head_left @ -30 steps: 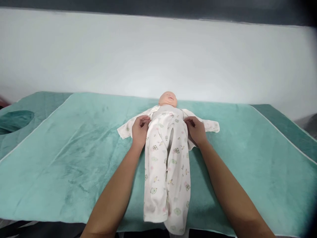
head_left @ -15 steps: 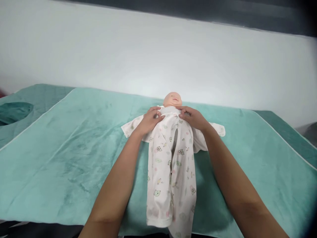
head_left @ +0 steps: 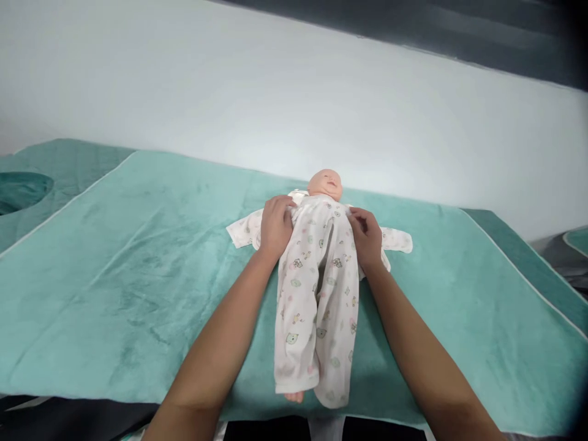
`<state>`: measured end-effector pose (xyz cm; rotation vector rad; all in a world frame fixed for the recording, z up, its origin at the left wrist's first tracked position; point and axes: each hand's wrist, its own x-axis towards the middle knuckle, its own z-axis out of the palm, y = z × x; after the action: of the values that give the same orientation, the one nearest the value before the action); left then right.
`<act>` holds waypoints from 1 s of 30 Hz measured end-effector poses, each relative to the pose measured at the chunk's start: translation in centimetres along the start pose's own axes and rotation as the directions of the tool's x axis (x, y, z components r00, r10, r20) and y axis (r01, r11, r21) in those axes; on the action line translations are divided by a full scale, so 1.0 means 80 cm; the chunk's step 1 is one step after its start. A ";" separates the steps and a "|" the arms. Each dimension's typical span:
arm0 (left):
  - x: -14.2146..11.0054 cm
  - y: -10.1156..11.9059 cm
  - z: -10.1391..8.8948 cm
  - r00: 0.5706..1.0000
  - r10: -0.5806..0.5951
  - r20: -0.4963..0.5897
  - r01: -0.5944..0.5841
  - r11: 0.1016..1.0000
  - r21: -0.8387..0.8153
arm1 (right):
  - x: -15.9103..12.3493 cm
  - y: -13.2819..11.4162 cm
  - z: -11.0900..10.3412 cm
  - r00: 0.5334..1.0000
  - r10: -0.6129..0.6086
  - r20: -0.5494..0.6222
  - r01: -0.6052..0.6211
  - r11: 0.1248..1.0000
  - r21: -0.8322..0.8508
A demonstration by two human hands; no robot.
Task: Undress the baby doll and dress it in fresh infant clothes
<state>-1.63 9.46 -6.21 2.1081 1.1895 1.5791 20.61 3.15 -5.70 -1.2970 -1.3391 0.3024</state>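
A baby doll lies on its back with its head toward the wall. White printed baby pants cover its legs and reach up to the chest. Toes poke out of the left hem; the other hem hides its foot. My left hand has its fingers curled on the left edge of the waistband. On the opposite edge, my right hand is closed with bent fingers; its fingertips are partly hidden. A matching baby shirt lies spread under the doll, its sleeves out to both sides.
A green padded cover with white piping spreads under the doll. A dark green oval opening is at the far left. Behind stands a white wall with a dark band above.
The pants' waist has moved up the chest, covering the grey cloth there. Their hems have risen, baring toes at the left leg. My hands moved inward over the waistband, then back to its sides.
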 end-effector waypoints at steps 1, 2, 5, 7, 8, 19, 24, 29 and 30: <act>-0.007 0.011 -0.008 1.000 -0.016 -0.025 0.016 1.000 -0.003 | -0.017 -0.010 -0.012 0.999 -0.032 -0.001 0.032 0.999 -0.032; -0.017 0.025 -0.017 0.998 -0.043 -0.034 0.042 0.999 -0.019 | -0.036 -0.021 -0.026 0.998 -0.065 0.008 0.065 0.996 -0.064; -0.070 0.074 -0.058 0.990 -0.132 0.056 0.137 0.987 -0.082 | -0.115 -0.058 -0.073 0.975 -0.123 0.187 0.144 0.984 -0.103; -0.125 0.107 -0.092 0.963 -0.171 0.207 0.193 0.977 -0.088 | -0.181 -0.079 -0.100 0.878 -0.162 0.450 0.186 0.982 -0.009; -0.156 0.121 -0.108 0.943 -0.161 0.291 0.196 0.976 -0.095 | -0.213 -0.087 -0.109 0.827 -0.195 0.528 0.219 0.976 0.018; -0.301 0.200 -0.132 0.953 -0.033 0.302 -0.045 0.968 0.246 | -0.317 -0.136 -0.110 0.901 -0.109 0.419 0.148 0.987 -0.062; -0.290 0.238 -0.147 0.968 0.127 0.218 -0.184 0.948 0.262 | -0.330 -0.159 -0.132 0.931 -0.160 0.327 0.136 0.986 0.096; -0.320 0.231 -0.160 0.962 0.076 0.263 -0.141 0.961 0.238 | -0.338 -0.142 -0.143 0.847 -0.133 0.515 0.147 0.989 0.014; -0.326 0.223 -0.159 0.968 0.003 0.252 -0.074 0.959 0.272 | -0.334 -0.137 -0.145 0.821 -0.134 0.555 0.165 0.986 -0.006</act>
<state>-6.88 -24.18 -8.03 2.4324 1.3529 1.1679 16.59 -27.63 -7.86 -1.1800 -1.9435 0.5675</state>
